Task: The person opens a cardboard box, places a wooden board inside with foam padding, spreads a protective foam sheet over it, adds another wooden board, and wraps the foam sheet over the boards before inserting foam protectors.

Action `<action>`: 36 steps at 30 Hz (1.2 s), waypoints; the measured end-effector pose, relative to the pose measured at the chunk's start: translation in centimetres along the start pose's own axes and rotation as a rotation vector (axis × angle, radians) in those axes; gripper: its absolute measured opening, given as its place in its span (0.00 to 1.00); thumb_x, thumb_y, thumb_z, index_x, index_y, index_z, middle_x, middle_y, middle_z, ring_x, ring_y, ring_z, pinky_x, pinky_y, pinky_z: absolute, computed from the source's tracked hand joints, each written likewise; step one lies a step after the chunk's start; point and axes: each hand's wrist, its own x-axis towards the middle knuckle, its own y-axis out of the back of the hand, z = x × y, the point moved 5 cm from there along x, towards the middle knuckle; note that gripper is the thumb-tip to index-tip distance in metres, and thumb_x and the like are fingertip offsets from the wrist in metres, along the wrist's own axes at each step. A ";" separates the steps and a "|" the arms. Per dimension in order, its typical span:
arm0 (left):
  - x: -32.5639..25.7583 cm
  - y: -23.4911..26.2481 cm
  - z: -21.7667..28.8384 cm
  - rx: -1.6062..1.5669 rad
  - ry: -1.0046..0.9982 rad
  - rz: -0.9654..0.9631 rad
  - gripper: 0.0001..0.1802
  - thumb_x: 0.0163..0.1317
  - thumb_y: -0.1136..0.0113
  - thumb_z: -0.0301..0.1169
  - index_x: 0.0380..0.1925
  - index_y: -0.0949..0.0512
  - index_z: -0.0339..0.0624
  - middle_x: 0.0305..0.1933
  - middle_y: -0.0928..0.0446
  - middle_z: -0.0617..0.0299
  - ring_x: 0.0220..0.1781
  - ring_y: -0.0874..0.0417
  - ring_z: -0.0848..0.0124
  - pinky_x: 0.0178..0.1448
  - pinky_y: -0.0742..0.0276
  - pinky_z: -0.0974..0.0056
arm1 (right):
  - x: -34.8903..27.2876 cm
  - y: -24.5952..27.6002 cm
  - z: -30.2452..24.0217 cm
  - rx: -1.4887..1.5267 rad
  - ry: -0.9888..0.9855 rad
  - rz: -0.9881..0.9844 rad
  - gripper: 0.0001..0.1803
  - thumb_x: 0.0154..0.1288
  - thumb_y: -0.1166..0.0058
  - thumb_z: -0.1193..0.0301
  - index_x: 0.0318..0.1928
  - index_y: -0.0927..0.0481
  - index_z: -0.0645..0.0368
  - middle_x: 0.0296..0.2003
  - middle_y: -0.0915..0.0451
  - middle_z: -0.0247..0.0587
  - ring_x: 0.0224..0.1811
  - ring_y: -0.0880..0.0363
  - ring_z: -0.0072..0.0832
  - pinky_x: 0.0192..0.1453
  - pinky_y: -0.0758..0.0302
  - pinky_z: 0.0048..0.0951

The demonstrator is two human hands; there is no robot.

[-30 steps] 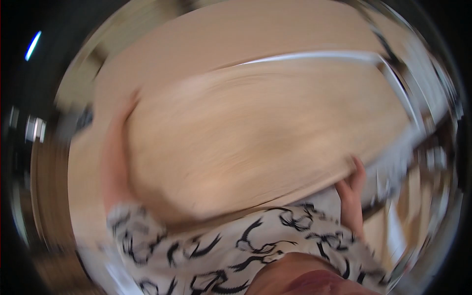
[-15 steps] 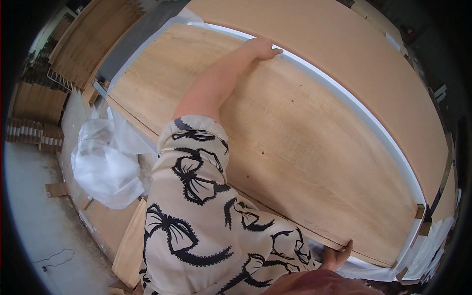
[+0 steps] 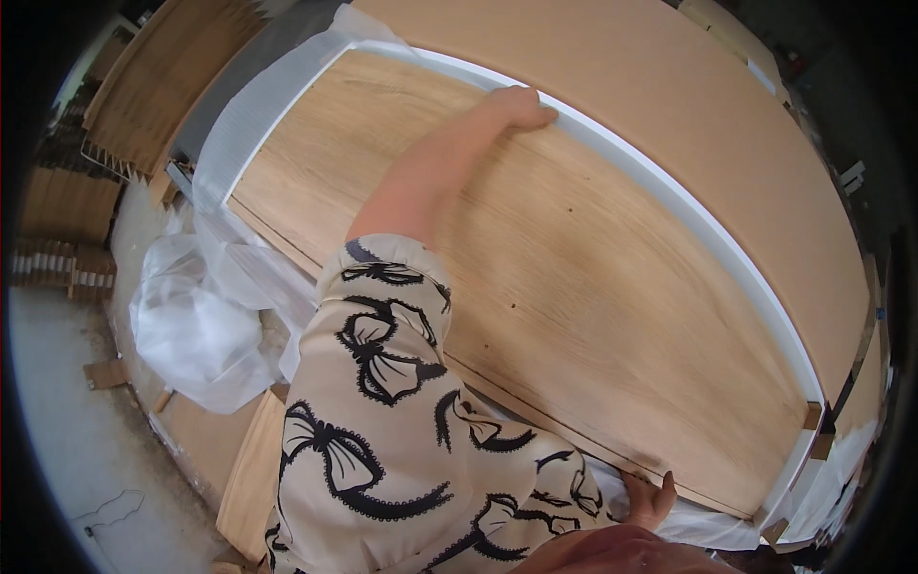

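Observation:
A broad wood-grain panel (image 3: 612, 316) with a few small holes lies in front of me. White foam edging (image 3: 660, 172) runs along its far side, and translucent foam sheet (image 3: 229, 134) sticks out beyond its left end. My left hand (image 3: 524, 107) reaches across and is closed over the far edge, its thumb on the panel's top. At the near edge, toward the right end, my right hand (image 3: 650, 499) grips the panel, its fingers partly hidden. A patterned sleeve (image 3: 373, 383) covers part of the near edge.
Behind the panel stretches a large brown cardboard sheet (image 3: 688, 105). Crumpled white foam wrap (image 3: 196, 325) lies at the left, above wooden boards (image 3: 251, 478). Stacked panels (image 3: 163, 77) stand at the far left. Small brown blocks (image 3: 813, 415) sit at the right corner.
The panel's left end has shifted right and toward me, showing a white border there. The foam sheet at that end stands out more. Both hands stay at their edges, the left slightly nearer.

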 end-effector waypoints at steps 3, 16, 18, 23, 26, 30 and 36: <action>-0.7 -0.2 0.3 0.024 0.013 0.006 0.28 0.52 0.56 0.53 0.38 0.22 0.41 0.43 0.23 0.54 0.47 0.23 0.61 0.51 0.31 0.59 | 0.7 1.8 -1.7 0.078 -0.003 0.091 0.33 0.59 0.55 0.60 0.60 0.48 0.61 0.59 0.44 0.53 0.62 0.49 0.45 0.67 0.59 0.48; -1.1 -1.0 0.5 0.030 0.043 -0.004 0.25 0.50 0.56 0.49 0.37 0.22 0.44 0.42 0.22 0.58 0.46 0.23 0.65 0.49 0.32 0.60 | 1.1 1.1 -1.8 -0.088 0.086 0.200 0.29 0.62 0.62 0.59 0.58 0.45 0.66 0.59 0.43 0.55 0.62 0.48 0.46 0.67 0.57 0.48; -1.7 -0.9 -0.6 0.034 0.083 0.046 0.24 0.49 0.54 0.49 0.37 0.22 0.43 0.42 0.22 0.58 0.46 0.23 0.65 0.48 0.31 0.61 | 1.3 1.0 -2.1 -0.211 0.142 0.220 0.30 0.62 0.62 0.59 0.58 0.46 0.66 0.59 0.44 0.55 0.62 0.48 0.47 0.66 0.57 0.52; 0.5 -2.3 1.5 -0.066 0.037 0.215 0.24 0.46 0.50 0.48 0.32 0.20 0.39 0.37 0.22 0.51 0.43 0.22 0.57 0.48 0.28 0.59 | -0.5 1.6 -3.0 -0.131 0.071 0.055 0.30 0.62 0.63 0.59 0.59 0.47 0.66 0.59 0.44 0.58 0.62 0.47 0.49 0.65 0.55 0.54; -0.7 -5.0 1.0 -0.312 -0.154 0.352 0.14 0.47 0.44 0.41 0.29 0.20 0.46 0.38 0.22 0.51 0.42 0.22 0.57 0.46 0.28 0.56 | -0.1 1.8 -1.7 -0.177 0.087 -0.102 0.30 0.63 0.63 0.61 0.60 0.49 0.67 0.59 0.44 0.60 0.62 0.47 0.51 0.64 0.52 0.55; -10.7 -2.9 1.6 -0.578 -0.280 0.265 0.18 0.55 0.42 0.41 0.36 0.23 0.35 0.38 0.22 0.54 0.42 0.22 0.67 0.46 0.28 0.65 | -0.2 -0.3 -0.9 -0.173 0.102 -0.214 0.30 0.64 0.63 0.63 0.61 0.52 0.67 0.59 0.45 0.63 0.62 0.47 0.53 0.63 0.49 0.56; -27.2 -0.6 -0.3 -0.435 -0.421 0.130 0.15 0.53 0.39 0.35 0.36 0.23 0.34 0.38 0.22 0.56 0.41 0.22 0.68 0.47 0.29 0.67 | 0.4 0.7 -3.6 -0.210 0.190 -0.153 0.32 0.64 0.63 0.60 0.61 0.52 0.69 0.60 0.48 0.60 0.64 0.50 0.48 0.64 0.47 0.50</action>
